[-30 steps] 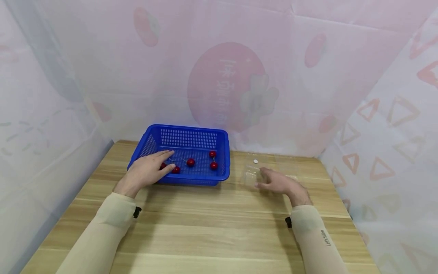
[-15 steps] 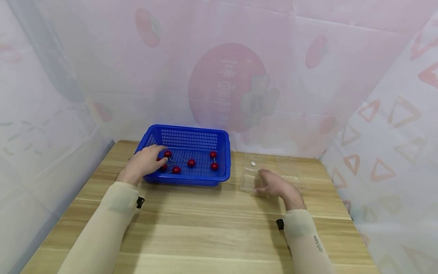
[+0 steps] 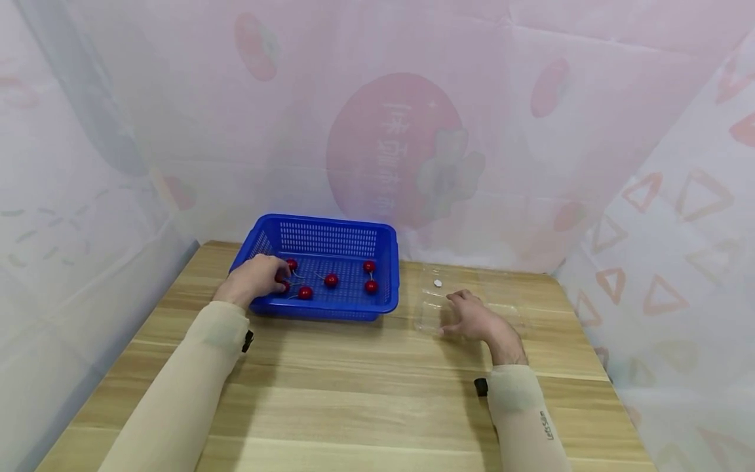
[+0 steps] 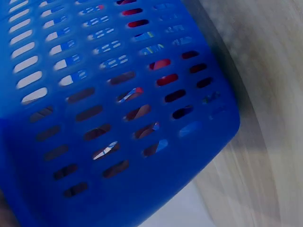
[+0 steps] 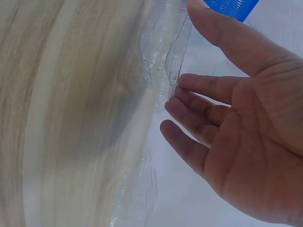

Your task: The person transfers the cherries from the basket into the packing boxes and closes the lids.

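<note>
Inside the blue basket (image 3: 318, 314), near its left end, my left hand (image 3: 253, 278) reaches down with bent fingers around a red cherry (image 3: 286, 286). Whether it grips that cherry is hidden, since the basket wall blocks the left wrist view. Close by lie another cherry (image 3: 291, 264) and a cherry (image 3: 305, 293) at the near wall. My right hand (image 3: 479, 323) is at a clear plastic container (image 3: 429, 314). In the right wrist view, its fingertips touch the container's thin edge, fingers loosely bent and thumb spread apart.
Further cherries lie in the basket, one in the middle (image 3: 331, 280) and a stemmed pair at the right side (image 3: 369, 276). A white round sticker (image 3: 438, 283) sits on the clear plastic. The wooden table (image 3: 354, 406) meets a printed cloth backdrop (image 3: 283, 144) behind.
My left hand has drawn back toward the basket's left end and lowered, fingers bending around a cherry there. My right hand has shifted slightly with the clear container, staying at its edge.
</note>
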`<act>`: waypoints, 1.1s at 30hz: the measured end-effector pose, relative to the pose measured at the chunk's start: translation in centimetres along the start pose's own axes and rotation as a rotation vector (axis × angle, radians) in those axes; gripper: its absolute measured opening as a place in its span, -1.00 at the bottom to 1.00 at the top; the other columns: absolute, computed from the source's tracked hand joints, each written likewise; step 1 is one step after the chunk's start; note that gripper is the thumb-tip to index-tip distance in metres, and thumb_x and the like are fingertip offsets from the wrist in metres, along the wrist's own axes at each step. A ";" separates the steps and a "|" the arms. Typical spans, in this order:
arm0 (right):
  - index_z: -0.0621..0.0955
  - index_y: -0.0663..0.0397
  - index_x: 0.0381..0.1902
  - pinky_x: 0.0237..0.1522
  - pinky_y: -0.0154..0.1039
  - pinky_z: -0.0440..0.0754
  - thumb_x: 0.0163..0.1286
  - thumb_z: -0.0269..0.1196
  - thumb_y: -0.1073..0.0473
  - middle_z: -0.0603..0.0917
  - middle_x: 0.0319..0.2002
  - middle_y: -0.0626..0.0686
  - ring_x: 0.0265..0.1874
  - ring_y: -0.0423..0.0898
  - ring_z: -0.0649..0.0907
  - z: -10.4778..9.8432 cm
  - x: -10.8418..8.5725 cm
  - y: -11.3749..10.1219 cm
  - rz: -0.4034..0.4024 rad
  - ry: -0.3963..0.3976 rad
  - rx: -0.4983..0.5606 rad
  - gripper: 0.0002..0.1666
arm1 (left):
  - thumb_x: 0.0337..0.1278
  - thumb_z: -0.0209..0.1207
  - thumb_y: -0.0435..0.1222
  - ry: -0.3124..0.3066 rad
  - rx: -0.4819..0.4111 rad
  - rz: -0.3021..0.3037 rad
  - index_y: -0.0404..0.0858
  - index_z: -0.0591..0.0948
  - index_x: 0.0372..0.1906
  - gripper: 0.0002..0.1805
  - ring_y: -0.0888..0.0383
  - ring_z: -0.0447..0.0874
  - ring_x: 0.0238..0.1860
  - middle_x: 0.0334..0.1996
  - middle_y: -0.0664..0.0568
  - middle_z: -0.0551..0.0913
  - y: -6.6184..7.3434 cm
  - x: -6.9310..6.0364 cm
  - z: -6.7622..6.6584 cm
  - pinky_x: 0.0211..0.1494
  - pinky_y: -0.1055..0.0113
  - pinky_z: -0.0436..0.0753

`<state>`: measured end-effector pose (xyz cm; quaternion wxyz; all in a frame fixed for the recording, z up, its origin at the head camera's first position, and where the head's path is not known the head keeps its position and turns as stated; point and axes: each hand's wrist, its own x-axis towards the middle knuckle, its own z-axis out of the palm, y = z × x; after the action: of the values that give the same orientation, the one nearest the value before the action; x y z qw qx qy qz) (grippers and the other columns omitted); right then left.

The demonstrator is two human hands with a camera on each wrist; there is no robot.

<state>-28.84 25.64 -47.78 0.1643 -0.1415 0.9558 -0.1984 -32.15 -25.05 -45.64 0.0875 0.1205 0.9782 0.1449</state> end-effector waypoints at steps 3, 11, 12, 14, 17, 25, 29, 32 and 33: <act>0.29 0.43 0.82 0.80 0.54 0.38 0.57 0.63 -0.02 0.22 0.80 0.57 0.80 0.61 0.27 0.1 0.0 -0.1 0.011 0.001 0.006 0.18 | 0.62 0.48 -0.29 -0.014 0.008 -0.017 -0.32 0.85 0.27 -0.70 -0.32 0.84 0.32 0.29 -0.33 0.87 0.0 0.2 0.1 0.48 -0.40 0.79; 0.31 0.46 0.79 0.78 0.54 0.40 0.53 0.65 -0.01 0.26 0.76 0.60 0.76 0.62 0.33 -0.1 -0.2 -0.3 -0.002 0.003 -0.016 0.19 | 0.62 0.49 -0.27 -0.073 0.005 -0.056 -0.26 0.86 0.19 -0.77 -0.24 0.80 0.19 0.20 -0.29 0.87 0.2 0.7 0.3 0.44 -0.42 0.79; 0.32 0.46 0.79 0.78 0.55 0.41 0.53 0.66 -0.01 0.27 0.76 0.61 0.75 0.62 0.33 -0.1 -0.2 -0.4 -0.003 0.004 -0.018 0.19 | 0.61 0.49 -0.27 -0.081 0.002 -0.059 -0.26 0.86 0.18 -0.77 -0.22 0.80 0.17 0.19 -0.28 0.88 0.2 0.8 0.4 0.43 -0.40 0.79; 0.32 0.46 0.79 0.77 0.54 0.42 0.53 0.66 -0.01 0.28 0.75 0.61 0.75 0.62 0.34 -0.1 -0.2 -0.4 -0.007 0.005 -0.021 0.18 | 0.60 0.50 -0.28 -0.098 -0.001 -0.062 -0.25 0.86 0.17 -0.77 -0.20 0.78 0.13 0.17 -0.27 0.88 0.1 1.0 0.5 0.41 -0.38 0.81; 0.32 0.47 0.79 0.77 0.54 0.43 0.53 0.66 -0.01 0.28 0.75 0.61 0.74 0.62 0.35 0.0 -0.2 -0.3 -0.009 0.004 -0.023 0.18 | 0.58 0.51 -0.28 -0.115 -0.006 -0.058 -0.25 0.86 0.15 -0.78 -0.18 0.75 0.08 0.15 -0.27 0.88 0.0 1.1 0.6 0.40 -0.38 0.81; 0.32 0.48 0.78 0.76 0.53 0.45 0.55 0.65 0.00 0.29 0.74 0.62 0.74 0.62 0.35 0.0 -0.1 -0.2 -0.010 0.001 -0.035 0.17 | 0.57 0.51 -0.28 -0.069 -0.031 -0.041 -0.24 0.88 0.14 -0.79 -0.23 0.78 0.18 0.27 -0.31 0.86 0.8 0.6 0.1 0.43 -0.39 0.80; 0.32 0.48 0.78 0.76 0.53 0.44 0.55 0.65 -0.01 0.30 0.74 0.61 0.74 0.62 0.35 0.0 -0.1 -0.3 -0.016 0.004 -0.047 0.16 | 0.59 0.49 -0.29 -0.004 -0.044 -0.015 -0.25 0.87 0.15 -0.80 -0.22 0.83 0.20 0.22 -0.28 0.87 1.5 0.1 -0.1 0.41 -0.36 0.82; 0.33 0.47 0.78 0.76 0.53 0.45 0.55 0.65 -0.02 0.31 0.74 0.60 0.74 0.62 0.35 0.0 -0.1 -0.3 -0.018 0.004 -0.046 0.16 | 0.61 0.47 -0.30 0.040 -0.068 -0.002 -0.24 0.86 0.14 -0.81 -0.16 0.82 0.10 0.10 -0.21 0.89 2.3 -0.2 -0.2 0.33 -0.30 0.84; 0.33 0.47 0.78 0.76 0.52 0.46 0.55 0.65 -0.02 0.31 0.74 0.60 0.74 0.62 0.36 0.0 -0.1 -0.3 -0.018 0.003 -0.044 0.16 | 0.61 0.47 -0.30 0.054 -0.077 0.003 -0.24 0.86 0.15 -0.82 -0.14 0.82 0.08 0.08 -0.20 0.90 2.6 -0.3 -0.3 0.31 -0.28 0.85</act>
<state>-28.67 25.45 -47.61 0.1578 -0.1533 0.9590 -0.1788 -31.38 -22.83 -44.56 0.0652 0.1144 0.9737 0.1857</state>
